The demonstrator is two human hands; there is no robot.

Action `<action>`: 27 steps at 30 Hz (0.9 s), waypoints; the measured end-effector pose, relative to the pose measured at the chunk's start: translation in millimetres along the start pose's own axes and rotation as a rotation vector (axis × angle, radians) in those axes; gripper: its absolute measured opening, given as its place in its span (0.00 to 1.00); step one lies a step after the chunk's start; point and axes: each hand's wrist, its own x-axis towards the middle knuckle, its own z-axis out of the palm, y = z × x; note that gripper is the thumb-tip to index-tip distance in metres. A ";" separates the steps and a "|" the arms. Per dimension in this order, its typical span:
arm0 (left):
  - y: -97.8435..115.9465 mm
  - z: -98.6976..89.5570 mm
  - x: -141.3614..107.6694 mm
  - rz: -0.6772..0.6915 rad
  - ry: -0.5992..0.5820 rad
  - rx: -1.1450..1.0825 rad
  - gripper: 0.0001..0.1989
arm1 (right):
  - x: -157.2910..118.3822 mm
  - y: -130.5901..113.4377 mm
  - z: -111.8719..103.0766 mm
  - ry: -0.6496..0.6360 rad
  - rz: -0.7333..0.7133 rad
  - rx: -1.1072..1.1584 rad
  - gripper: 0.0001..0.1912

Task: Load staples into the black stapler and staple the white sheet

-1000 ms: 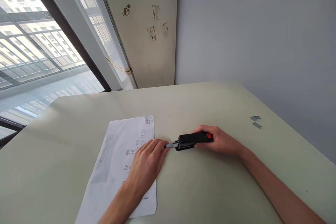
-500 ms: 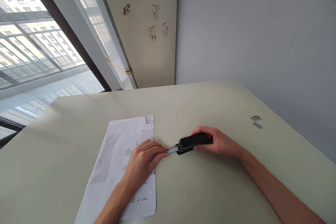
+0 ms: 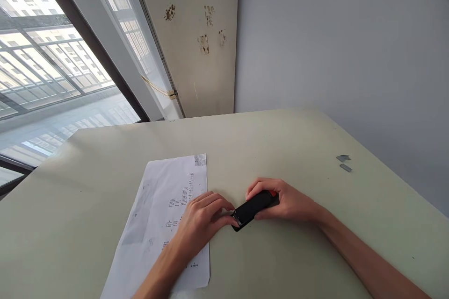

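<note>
A black stapler with a red patch at its rear sits tilted over the table, its front end towards the lower left. My right hand is wrapped round the rear of it, thumb below and fingers above. At the front end, my left hand has thumb and fingertips on the stapler's nose, where a small bit of metal shows. The metal tray is otherwise hidden inside the body. Beneath my left hand and forearm lies a printed sheet of paper.
Small grey strips that look like staples lie near the right side of the pale table. A grey wall borders the table on the right. A window and a stained beige panel stand behind.
The metal tray that stuck out of the stapler's front has gone in. My left hand has moved right, up to the nose, and the stapler has turned, its front now lower.
</note>
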 end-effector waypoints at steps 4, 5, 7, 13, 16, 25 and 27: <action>1.2 -0.3 -1.0 0.005 0.006 0.028 0.11 | 1.0 0.6 5.9 0.024 -0.004 0.012 0.13; 1.1 -0.4 -1.1 0.005 0.005 0.028 0.11 | 1.1 0.5 6.8 0.024 -0.008 0.020 0.13; 0.6 -0.3 -1.0 0.009 0.003 0.025 0.11 | 1.4 0.1 7.7 0.023 -0.018 0.035 0.13; 0.8 -1.2 -0.4 0.007 0.009 0.045 0.12 | 2.3 -1.1 5.6 0.031 -0.051 0.040 0.14; 0.4 -4.2 -0.8 0.000 0.003 0.057 0.12 | 2.0 -0.3 3.2 0.057 -0.043 0.025 0.15; -7.5 -21.3 -1.5 -0.091 0.075 0.111 0.12 | 3.9 15.4 -10.0 0.272 0.032 -0.036 0.19; -14.4 -30.6 0.9 -0.126 0.088 0.164 0.14 | 4.4 18.8 -11.2 0.299 0.058 -0.048 0.20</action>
